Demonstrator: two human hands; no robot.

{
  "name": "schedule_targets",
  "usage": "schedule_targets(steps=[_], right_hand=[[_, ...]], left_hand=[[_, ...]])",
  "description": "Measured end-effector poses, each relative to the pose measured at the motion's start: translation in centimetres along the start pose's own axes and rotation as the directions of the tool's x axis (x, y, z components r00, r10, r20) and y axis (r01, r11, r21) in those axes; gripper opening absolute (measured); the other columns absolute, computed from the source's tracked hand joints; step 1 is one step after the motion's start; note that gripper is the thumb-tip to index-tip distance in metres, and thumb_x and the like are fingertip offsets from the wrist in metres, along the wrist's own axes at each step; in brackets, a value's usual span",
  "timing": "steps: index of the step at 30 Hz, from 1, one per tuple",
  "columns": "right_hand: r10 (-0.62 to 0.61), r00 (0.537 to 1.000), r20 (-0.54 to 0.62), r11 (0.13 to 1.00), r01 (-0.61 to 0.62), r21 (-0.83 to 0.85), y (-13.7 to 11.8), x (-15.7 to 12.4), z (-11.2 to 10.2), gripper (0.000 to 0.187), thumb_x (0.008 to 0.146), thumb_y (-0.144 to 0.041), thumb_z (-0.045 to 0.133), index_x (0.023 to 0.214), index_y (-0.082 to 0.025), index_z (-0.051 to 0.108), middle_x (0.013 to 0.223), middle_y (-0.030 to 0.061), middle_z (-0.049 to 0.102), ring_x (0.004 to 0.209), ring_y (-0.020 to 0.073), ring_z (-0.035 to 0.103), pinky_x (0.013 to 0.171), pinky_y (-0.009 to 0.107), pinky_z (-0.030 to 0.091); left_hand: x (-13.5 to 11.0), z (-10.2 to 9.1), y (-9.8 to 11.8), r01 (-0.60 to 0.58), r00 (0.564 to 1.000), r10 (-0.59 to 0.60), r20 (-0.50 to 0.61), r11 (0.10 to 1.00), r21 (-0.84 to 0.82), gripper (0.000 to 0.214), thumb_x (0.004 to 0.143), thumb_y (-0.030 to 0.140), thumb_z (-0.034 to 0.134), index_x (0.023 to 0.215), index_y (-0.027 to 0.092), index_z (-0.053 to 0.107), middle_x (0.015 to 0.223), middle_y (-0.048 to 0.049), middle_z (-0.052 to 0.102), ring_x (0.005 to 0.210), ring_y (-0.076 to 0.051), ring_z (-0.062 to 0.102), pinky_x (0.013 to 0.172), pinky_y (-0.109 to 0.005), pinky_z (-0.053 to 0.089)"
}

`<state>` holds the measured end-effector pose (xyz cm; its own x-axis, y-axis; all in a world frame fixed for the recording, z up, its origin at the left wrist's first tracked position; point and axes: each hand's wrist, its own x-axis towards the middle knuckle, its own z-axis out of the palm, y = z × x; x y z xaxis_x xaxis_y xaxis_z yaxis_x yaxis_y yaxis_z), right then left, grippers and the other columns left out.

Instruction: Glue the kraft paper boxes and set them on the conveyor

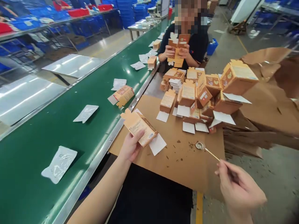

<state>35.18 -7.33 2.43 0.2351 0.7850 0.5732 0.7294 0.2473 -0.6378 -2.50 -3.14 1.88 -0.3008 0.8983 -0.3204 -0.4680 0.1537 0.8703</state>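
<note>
Holding one box (142, 127) in left grip (133, 144), pinched between thumb and fingers, above cardboard (173, 169). Pinching one stick (212, 154) in right grip (238, 183), tip at one small dish (200, 145) on cardboard. Counting at least three boxes (125, 95) and five pouches (59, 165) on belt (102, 130); can't count pile (187, 93), too overlapped. Seeing bench (153, 88) topped with cardboard, belt alongside at left, blue crates (126, 12) across room. Also seeing specks (191, 145) beside dish, brown paper (273, 109) right of bench, co-worker (198, 43) partly blocked by pile.
</note>
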Motion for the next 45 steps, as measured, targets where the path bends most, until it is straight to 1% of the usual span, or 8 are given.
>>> schedule_targets(steps=[5, 11, 15, 19, 24, 29, 40, 45], right_hand=[[-0.217, 0.974, 0.061, 0.96, 0.224, -0.169, 1.7, 2.5, 1.1, 0.031, 0.115, -0.033, 0.071, 0.09, -0.024, 0.086, 0.071, 0.0016, 0.079, 0.054, 0.0157, 0.07, 0.06, 0.027, 0.06], [-0.268, 0.944, 0.195, 0.946, 0.296, -0.135, 3.1, 2.7, 3.3, 0.032, 0.116, -0.028, 0.065, 0.089, -0.024, 0.082, 0.074, 0.0013, 0.08, 0.058, 0.0157, 0.072, 0.061, 0.026, 0.059], [-0.282, 0.948, 0.15, 0.949, 0.299, -0.105, 3.3, 2.8, 2.9, 0.026, 0.113, -0.024, 0.072, 0.09, -0.024, 0.083, 0.072, 0.0001, 0.08, 0.056, 0.0155, 0.072, 0.061, 0.027, 0.06], [-0.212, 0.976, 0.039, 0.977, 0.211, 0.03, 0.6, 1.4, 3.3, 0.015, 0.109, -0.017, 0.082, 0.097, -0.024, 0.087, 0.075, 0.0001, 0.083, 0.054, 0.0161, 0.072, 0.058, 0.028, 0.062], [-0.17, 0.96, 0.223, 0.952, 0.101, 0.29, -4.8, -2.3, 8.8, 0.02, 0.111, -0.015, 0.075, 0.096, -0.024, 0.085, 0.076, 0.0004, 0.082, 0.058, 0.0145, 0.073, 0.06, 0.026, 0.064], [-0.201, 0.927, 0.317, 0.943, 0.095, 0.32, -6.0, -4.7, 13.0, 0.023, 0.112, -0.016, 0.071, 0.094, -0.024, 0.084, 0.075, -0.0007, 0.079, 0.06, 0.0128, 0.071, 0.062, 0.024, 0.063], [-0.247, 0.912, 0.328, 0.933, 0.132, 0.334, -5.6, -4.3, 12.8, 0.025, 0.111, -0.011, 0.07, 0.093, -0.024, 0.083, 0.076, -0.0002, 0.079, 0.059, 0.0129, 0.071, 0.062, 0.024, 0.062], [-0.222, 0.948, 0.228, 0.924, 0.13, 0.359, -6.2, -4.0, 9.8, 0.022, 0.107, -0.004, 0.075, 0.1, -0.024, 0.083, 0.076, -0.0013, 0.079, 0.059, 0.0131, 0.071, 0.06, 0.024, 0.063]], left_hand=[[1.8, 1.3, -2.9, -0.142, 0.989, 0.149, -0.022, 0.973, 0.183, 0.094, 0.063, 0.051, 0.118, 0.138, 0.027, 0.066, 0.137, -0.0135, 0.087, 0.13, -0.039, 0.085, 0.111, -0.056, 0.071], [2.7, 1.7, -3.6, -0.128, 0.992, 0.12, 0.043, 0.948, 0.29, 0.089, 0.063, 0.049, 0.117, 0.131, 0.029, 0.064, 0.129, -0.0094, 0.086, 0.119, -0.035, 0.088, 0.107, -0.053, 0.073], [3.0, 1.9, -3.1, -0.113, 0.994, 0.106, 0.041, 0.952, 0.285, 0.089, 0.061, 0.047, 0.118, 0.13, 0.029, 0.063, 0.128, -0.0084, 0.087, 0.119, -0.035, 0.088, 0.107, -0.054, 0.073], [3.2, 2.0, -2.7, -0.033, 0.999, 0.026, 0.028, 0.96, 0.278, 0.092, 0.062, 0.046, 0.118, 0.133, 0.03, 0.062, 0.13, -0.0094, 0.087, 0.123, -0.036, 0.087, 0.108, -0.056, 0.072], [3.6, 1.6, -2.8, -0.047, 0.998, 0.035, 0.046, 0.955, 0.294, 0.091, 0.064, 0.047, 0.117, 0.132, 0.029, 0.06, 0.133, -0.0103, 0.086, 0.129, -0.038, 0.086, 0.111, -0.057, 0.072], [3.5, 1.4, -3.2, -0.108, 0.993, 0.085, 0.082, 0.936, 0.336, 0.089, 0.071, 0.047, 0.115, 0.135, 0.03, 0.056, 0.128, -0.0068, 0.086, 0.122, -0.034, 0.087, 0.107, -0.051, 0.073], [2.5, 2.4, -2.9, -0.072, 0.997, 0.062, 0.043, 0.954, 0.291, 0.09, 0.064, 0.04, 0.116, 0.133, 0.031, 0.058, 0.127, -0.0053, 0.085, 0.127, -0.037, 0.085, 0.108, -0.051, 0.071], [0.9, 2.3, -3.1, -0.08, 0.995, 0.049, 0.092, 0.922, 0.379, 0.083, 0.062, 0.038, 0.116, 0.129, 0.028, 0.069, 0.126, -0.0097, 0.087, 0.13, -0.042, 0.085, 0.112, -0.058, 0.07]])
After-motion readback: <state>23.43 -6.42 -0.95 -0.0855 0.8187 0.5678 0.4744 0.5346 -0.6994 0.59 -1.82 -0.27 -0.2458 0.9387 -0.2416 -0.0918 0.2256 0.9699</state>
